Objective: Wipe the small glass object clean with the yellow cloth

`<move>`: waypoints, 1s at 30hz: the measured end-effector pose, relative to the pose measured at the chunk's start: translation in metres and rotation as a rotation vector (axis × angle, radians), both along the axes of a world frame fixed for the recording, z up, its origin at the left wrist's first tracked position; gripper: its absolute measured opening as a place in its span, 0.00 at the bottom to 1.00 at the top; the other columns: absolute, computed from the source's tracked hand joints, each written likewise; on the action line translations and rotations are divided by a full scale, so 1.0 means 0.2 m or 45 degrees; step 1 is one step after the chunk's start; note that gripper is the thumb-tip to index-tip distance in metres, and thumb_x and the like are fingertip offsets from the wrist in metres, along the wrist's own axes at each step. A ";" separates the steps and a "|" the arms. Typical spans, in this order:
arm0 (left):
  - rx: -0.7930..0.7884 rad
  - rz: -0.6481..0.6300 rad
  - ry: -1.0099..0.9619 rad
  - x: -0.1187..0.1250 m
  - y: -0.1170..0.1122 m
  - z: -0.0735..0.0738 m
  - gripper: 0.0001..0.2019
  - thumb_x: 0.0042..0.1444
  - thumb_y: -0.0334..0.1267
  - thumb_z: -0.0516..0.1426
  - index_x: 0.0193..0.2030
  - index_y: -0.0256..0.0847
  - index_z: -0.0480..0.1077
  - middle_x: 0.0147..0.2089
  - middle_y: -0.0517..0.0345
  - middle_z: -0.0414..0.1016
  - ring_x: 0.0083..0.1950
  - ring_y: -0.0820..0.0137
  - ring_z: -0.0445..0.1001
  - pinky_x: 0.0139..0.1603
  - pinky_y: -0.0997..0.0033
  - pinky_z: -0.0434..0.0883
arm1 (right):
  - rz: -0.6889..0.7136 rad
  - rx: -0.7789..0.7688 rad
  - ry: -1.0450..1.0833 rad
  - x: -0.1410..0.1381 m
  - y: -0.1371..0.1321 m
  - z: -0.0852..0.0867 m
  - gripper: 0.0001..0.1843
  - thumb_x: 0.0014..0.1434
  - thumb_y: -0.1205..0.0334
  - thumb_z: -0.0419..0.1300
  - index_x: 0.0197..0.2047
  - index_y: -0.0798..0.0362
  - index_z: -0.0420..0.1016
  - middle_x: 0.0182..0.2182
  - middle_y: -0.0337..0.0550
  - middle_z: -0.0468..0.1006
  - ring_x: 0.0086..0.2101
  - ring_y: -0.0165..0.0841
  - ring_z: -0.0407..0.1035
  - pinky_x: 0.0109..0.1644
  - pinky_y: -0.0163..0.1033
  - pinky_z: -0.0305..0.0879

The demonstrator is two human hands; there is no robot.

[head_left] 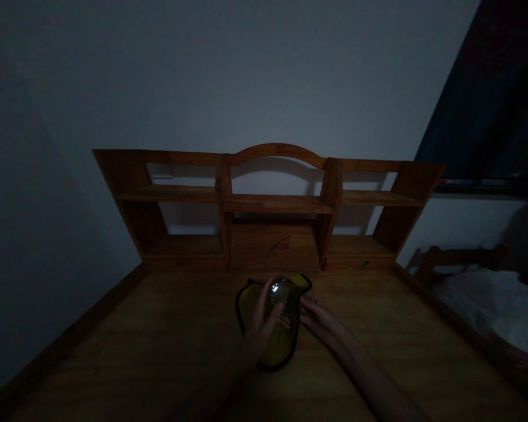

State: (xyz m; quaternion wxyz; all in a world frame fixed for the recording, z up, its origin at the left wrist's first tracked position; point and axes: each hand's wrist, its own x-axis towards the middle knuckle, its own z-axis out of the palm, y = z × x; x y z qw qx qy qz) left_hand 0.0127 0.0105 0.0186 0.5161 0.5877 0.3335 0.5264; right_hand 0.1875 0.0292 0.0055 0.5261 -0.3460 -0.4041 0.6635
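My left hand (259,323) is closed round a shiny, round, glass-like object (283,289), with the thumb across its near side. Under and around it is a yellow-green cloth (278,353) with a black border, its right side folded up against the object. At that raised edge, my right hand (320,318) grips the cloth with bent fingers. Dim light leaves the exact kind of the round object unclear, and part of it is hidden by my left fingers.
The wooden desk (158,340) spreads beneath both hands. Along its back stands a wooden shelf unit (278,204) with several compartments, against a pale wall (246,76). Beyond the desk's right edge are a wooden frame (462,256) and pale bedding (488,305). A dark curtain (484,105) hangs at upper right.
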 end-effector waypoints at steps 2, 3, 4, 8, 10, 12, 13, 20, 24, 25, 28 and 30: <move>0.005 -0.026 0.011 0.00 0.01 -0.01 0.31 0.60 0.49 0.49 0.66 0.49 0.41 0.58 0.49 0.65 0.28 0.72 0.76 0.31 0.65 0.77 | 0.038 -0.013 0.009 0.01 0.00 0.00 0.11 0.50 0.57 0.66 0.37 0.50 0.75 0.36 0.40 0.79 0.37 0.33 0.73 0.39 0.36 0.70; 0.009 -0.026 0.026 -0.01 0.01 -0.01 0.31 0.60 0.49 0.49 0.66 0.49 0.41 0.57 0.50 0.67 0.27 0.72 0.75 0.30 0.66 0.77 | 0.057 -0.017 0.025 0.01 -0.01 0.00 0.11 0.50 0.58 0.65 0.38 0.49 0.74 0.36 0.40 0.79 0.37 0.33 0.74 0.40 0.36 0.70; 0.015 -0.021 0.037 -0.01 0.01 -0.01 0.30 0.60 0.49 0.49 0.66 0.49 0.41 0.56 0.50 0.67 0.27 0.72 0.75 0.29 0.66 0.77 | 0.076 -0.021 0.047 0.01 -0.01 0.00 0.12 0.50 0.58 0.65 0.39 0.49 0.74 0.37 0.40 0.79 0.38 0.33 0.74 0.40 0.36 0.70; 0.010 -0.001 0.050 -0.02 -0.01 0.01 0.28 0.62 0.51 0.45 0.66 0.49 0.42 0.58 0.49 0.65 0.27 0.73 0.75 0.28 0.69 0.75 | 0.138 -0.008 0.100 0.00 -0.02 0.00 0.17 0.50 0.57 0.65 0.44 0.48 0.72 0.41 0.41 0.78 0.39 0.33 0.73 0.43 0.39 0.69; -0.013 -0.003 0.044 -0.03 -0.02 0.02 0.27 0.62 0.52 0.44 0.66 0.49 0.43 0.58 0.49 0.65 0.27 0.73 0.74 0.26 0.70 0.74 | 0.141 0.010 0.074 -0.01 -0.02 -0.01 0.18 0.49 0.57 0.66 0.44 0.48 0.71 0.42 0.41 0.77 0.40 0.34 0.73 0.44 0.40 0.69; -0.035 0.006 0.019 -0.03 -0.02 0.02 0.27 0.62 0.53 0.43 0.65 0.50 0.44 0.58 0.49 0.64 0.26 0.74 0.74 0.24 0.71 0.74 | 0.126 0.021 0.040 -0.02 -0.03 -0.01 0.16 0.48 0.56 0.67 0.41 0.49 0.73 0.40 0.41 0.78 0.39 0.34 0.73 0.43 0.40 0.69; -0.044 0.011 0.002 -0.03 -0.02 0.02 0.27 0.61 0.53 0.43 0.65 0.50 0.44 0.59 0.49 0.63 0.25 0.74 0.74 0.23 0.71 0.73 | 0.121 0.018 0.025 -0.02 -0.03 -0.01 0.15 0.48 0.56 0.67 0.39 0.49 0.73 0.39 0.41 0.78 0.38 0.34 0.73 0.42 0.39 0.69; -0.074 0.020 -0.055 -0.02 -0.01 0.00 0.25 0.62 0.53 0.44 0.62 0.48 0.49 0.55 0.50 0.66 0.24 0.76 0.72 0.20 0.75 0.69 | 0.051 -0.031 -0.040 -0.01 -0.03 0.02 0.09 0.45 0.57 0.68 0.29 0.51 0.75 0.30 0.39 0.77 0.34 0.33 0.71 0.39 0.37 0.67; -0.099 0.042 -0.077 -0.03 -0.01 -0.02 0.26 0.61 0.52 0.46 0.63 0.47 0.50 0.51 0.50 0.69 0.21 0.79 0.68 0.17 0.78 0.66 | 0.046 -0.020 -0.011 -0.02 -0.02 0.02 0.10 0.43 0.57 0.70 0.27 0.52 0.75 0.26 0.37 0.76 0.30 0.31 0.69 0.35 0.35 0.65; -0.104 0.044 -0.085 -0.03 -0.01 -0.02 0.26 0.61 0.53 0.46 0.63 0.47 0.50 0.49 0.50 0.70 0.20 0.79 0.68 0.16 0.79 0.64 | 0.052 -0.013 -0.005 -0.02 -0.02 0.01 0.10 0.43 0.58 0.70 0.26 0.52 0.75 0.25 0.37 0.75 0.28 0.30 0.68 0.34 0.35 0.64; -0.114 0.057 -0.102 -0.03 0.00 -0.02 0.26 0.61 0.53 0.46 0.62 0.46 0.52 0.46 0.51 0.72 0.19 0.80 0.67 0.14 0.81 0.62 | 0.043 0.032 -0.021 -0.03 0.00 -0.02 0.09 0.44 0.59 0.69 0.25 0.54 0.75 0.23 0.37 0.74 0.26 0.30 0.67 0.32 0.35 0.62; -0.118 0.057 -0.113 -0.03 0.00 -0.02 0.26 0.60 0.53 0.47 0.62 0.45 0.52 0.45 0.51 0.73 0.18 0.79 0.67 0.14 0.81 0.61 | 0.015 0.054 -0.045 -0.03 0.02 -0.04 0.09 0.44 0.59 0.70 0.25 0.54 0.76 0.23 0.37 0.74 0.26 0.30 0.66 0.32 0.35 0.61</move>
